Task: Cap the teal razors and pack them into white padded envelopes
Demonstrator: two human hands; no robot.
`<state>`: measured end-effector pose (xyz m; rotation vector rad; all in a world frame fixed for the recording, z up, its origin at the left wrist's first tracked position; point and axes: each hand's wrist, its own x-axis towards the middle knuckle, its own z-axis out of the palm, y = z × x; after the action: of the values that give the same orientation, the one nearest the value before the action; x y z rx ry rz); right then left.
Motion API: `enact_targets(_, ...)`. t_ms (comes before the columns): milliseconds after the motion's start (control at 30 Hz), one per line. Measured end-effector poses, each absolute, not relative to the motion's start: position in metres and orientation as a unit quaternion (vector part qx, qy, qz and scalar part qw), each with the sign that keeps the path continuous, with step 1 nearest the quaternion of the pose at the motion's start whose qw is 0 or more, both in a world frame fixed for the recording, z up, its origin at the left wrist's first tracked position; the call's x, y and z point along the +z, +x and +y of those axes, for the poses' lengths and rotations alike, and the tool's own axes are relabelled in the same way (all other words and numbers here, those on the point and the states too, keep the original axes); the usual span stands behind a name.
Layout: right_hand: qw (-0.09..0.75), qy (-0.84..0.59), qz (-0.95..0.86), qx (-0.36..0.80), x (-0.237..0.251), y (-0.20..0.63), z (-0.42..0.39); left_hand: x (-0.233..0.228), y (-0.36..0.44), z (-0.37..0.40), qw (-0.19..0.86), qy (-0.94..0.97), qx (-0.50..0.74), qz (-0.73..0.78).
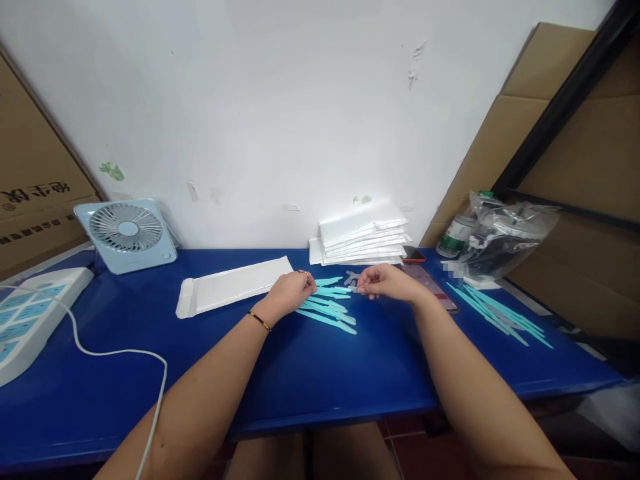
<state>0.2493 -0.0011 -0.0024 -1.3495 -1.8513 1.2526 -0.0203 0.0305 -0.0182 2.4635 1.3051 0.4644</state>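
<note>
Your left hand [295, 291] sits near the middle of the worktop [350, 373], fingers drawn together over the left ends of the turquoise sticks [327, 313]; whether they grip one, I cannot tell. The sticks fan out towards the right edge. Your right hand [385, 281] has thumb and fingertips brought together at the clear pieces [351, 277], just beside the sticks; I cannot tell if it pinches one. A white mailer [243, 287] lies to the left of your left hand, and a pile of mailers [365, 233] stands at the back edge. A phone [434, 285] lies partly behind your right wrist. More sticks [487, 315] lie near the right edge, with a bottle [455, 239] and a clear bag [505, 230] behind them. A fan [127, 229] stands towards the back left corner, and a power strip [40, 320] lies at the left edge.
</note>
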Motion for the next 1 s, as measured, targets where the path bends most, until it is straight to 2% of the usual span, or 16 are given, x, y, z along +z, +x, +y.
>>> enact_targets(267,0.291,-0.475,-0.677,0.480,-0.007,0.239,0.000,-0.013,-0.018,0.027,0.182,0.857,0.188,0.443)
enact_targets(400,0.255,-0.458,-0.700,0.486,-0.008,0.239,-0.001,-0.010,-0.016,0.022,0.194,0.880,0.156,0.404)
enact_targets(467,0.255,-0.480,-0.717,0.436,-0.012,0.244,0.002,-0.011,-0.016,0.022,0.167,0.893,0.141,0.395)
enact_targets(600,0.276,-0.541,-0.757,0.243,-0.024,0.251,0.013,-0.019,-0.018,0.031,0.083,0.900,0.157,0.397)
enact_targets(700,0.250,-0.519,-0.796,0.185,-0.030,0.250,0.017,-0.024,-0.021,0.039,0.072,0.901,0.161,0.397)
enact_targets(833,0.241,-0.519,-0.797,0.193,-0.031,0.252,0.018,-0.023,-0.023,0.041,0.094,0.898,0.150,0.403)
enact_targets(1000,0.228,-0.532,-0.768,0.273,-0.032,0.261,0.017,-0.024,-0.022,0.040,0.098,0.896,0.144,0.408)
